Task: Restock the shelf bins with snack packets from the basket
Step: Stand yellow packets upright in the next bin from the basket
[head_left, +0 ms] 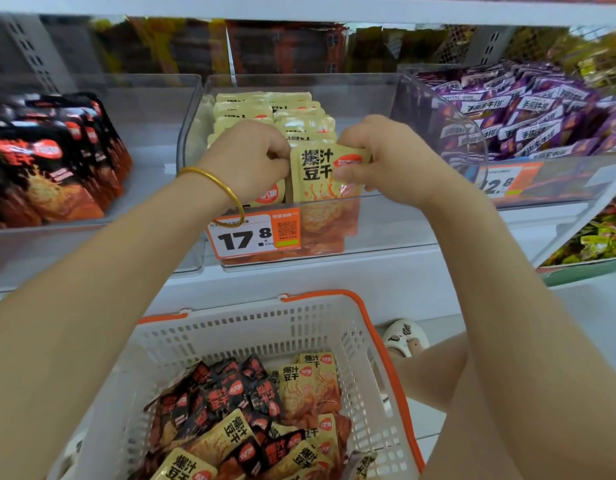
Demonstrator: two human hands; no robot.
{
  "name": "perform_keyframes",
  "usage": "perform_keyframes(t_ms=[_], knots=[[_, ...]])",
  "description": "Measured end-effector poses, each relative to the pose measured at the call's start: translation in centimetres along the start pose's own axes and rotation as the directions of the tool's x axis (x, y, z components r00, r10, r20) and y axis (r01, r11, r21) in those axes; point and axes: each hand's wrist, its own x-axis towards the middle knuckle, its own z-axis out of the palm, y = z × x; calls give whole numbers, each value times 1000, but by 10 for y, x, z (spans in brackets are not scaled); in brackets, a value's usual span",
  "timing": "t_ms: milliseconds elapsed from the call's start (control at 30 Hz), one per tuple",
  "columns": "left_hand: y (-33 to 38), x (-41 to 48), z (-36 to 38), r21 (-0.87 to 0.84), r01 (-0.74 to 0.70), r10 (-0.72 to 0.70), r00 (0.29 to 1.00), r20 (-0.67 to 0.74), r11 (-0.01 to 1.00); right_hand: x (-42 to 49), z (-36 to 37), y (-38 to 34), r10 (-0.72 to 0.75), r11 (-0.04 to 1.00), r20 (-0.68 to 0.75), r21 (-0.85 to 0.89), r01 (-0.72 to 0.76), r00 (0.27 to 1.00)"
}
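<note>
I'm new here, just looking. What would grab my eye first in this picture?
The left hand and right hand meet at the middle clear bin, gripping a yellow packet upright at its front. Below, a white basket with an orange rim holds mixed black and yellow packets.

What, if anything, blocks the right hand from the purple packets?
Probably nothing, so yes: the purple packets lie in an open-topped bin beside the right hand, though it is pinching a yellow packet.

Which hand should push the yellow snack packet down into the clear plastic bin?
Probably the right hand: it pinches the yellow snack packet at its top corner, while the left hand grips neighbouring packets in the clear plastic bin.
</note>
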Motion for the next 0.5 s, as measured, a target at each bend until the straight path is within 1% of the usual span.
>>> perform_keyframes(t_ms=[67, 167, 233, 267, 333, 367, 400, 500], knots=[[1, 1, -1, -51, 24, -23, 1000, 16, 998, -1, 7, 2, 4, 998, -36, -55, -6, 999], [5, 0, -1, -161, 82, -74, 996, 55, 984, -3, 15, 1, 12, 998, -4, -61, -12, 1000], [5, -1, 1, -114, 22, -17, 999, 47, 993, -4, 15, 0, 13, 998, 19, -61, -11, 1000], [4, -2, 2, -89, -9, 12, 999, 30, 996, -5, 13, 0, 30, 999, 18, -28, -29, 999], [2, -4, 4, -56, -52, 53, 999, 12, 997, -8, 7, 2, 66, 992, -60, 114, -59, 996], [2, -5, 4, -38, -65, 65, 998, 12, 997, -9, 4, 3, 72, 987, -115, 154, -54, 991], [2, -6, 3, -18, -70, 71, 997, 15, 997, -9, 1, 3, 80, 985, -134, 164, -57, 988], [4, -7, 1, 37, -61, 59, 997, 57, 997, -7, -2, 0, 123, 968, -42, 226, -111, 991]])
